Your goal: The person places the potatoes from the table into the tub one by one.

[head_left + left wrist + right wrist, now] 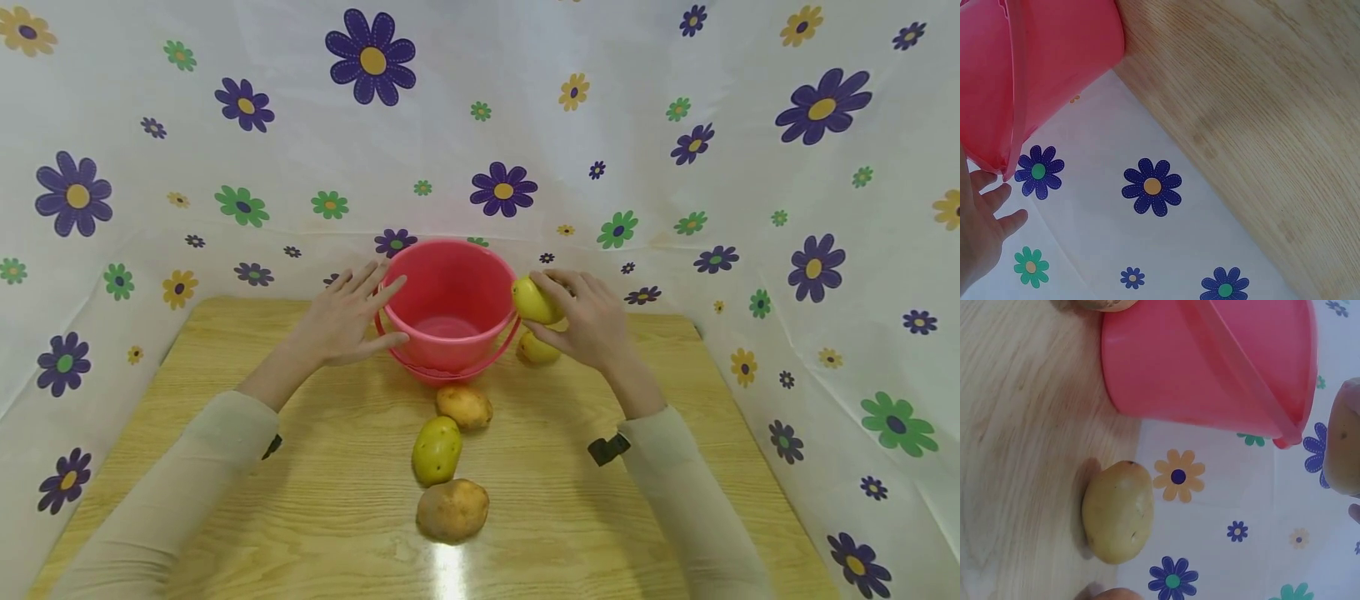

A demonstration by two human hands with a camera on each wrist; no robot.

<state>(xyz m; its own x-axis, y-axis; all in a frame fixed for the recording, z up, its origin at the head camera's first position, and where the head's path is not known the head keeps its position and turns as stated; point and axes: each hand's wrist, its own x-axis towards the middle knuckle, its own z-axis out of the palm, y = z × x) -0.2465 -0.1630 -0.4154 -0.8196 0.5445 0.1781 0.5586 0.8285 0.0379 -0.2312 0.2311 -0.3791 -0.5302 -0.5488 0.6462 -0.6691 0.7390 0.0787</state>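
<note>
A pink bucket [450, 354] with its handle hanging down at the front stands toward the back of the table; its visible inside is bare. At its right rim my right hand [592, 321] grips a yellow potato [536, 300] between thumb and fingers, above table height. The same held potato [1342, 444] shows at the right edge of the right wrist view. Fingers spread, my left hand [348, 312] is at the bucket's left rim and holds nothing. In the left wrist view, its fingertips are right by the end of the bucket handle [1018, 81].
Below the held potato, another yellow potato [538, 350] lies right of the bucket. In front, a brownish potato [465, 407], a greenish one [437, 450] and a larger brown one [453, 510] form a rough line on the wooden table [315, 500]. Flowered cloth [292, 150] surrounds the table's back and sides.
</note>
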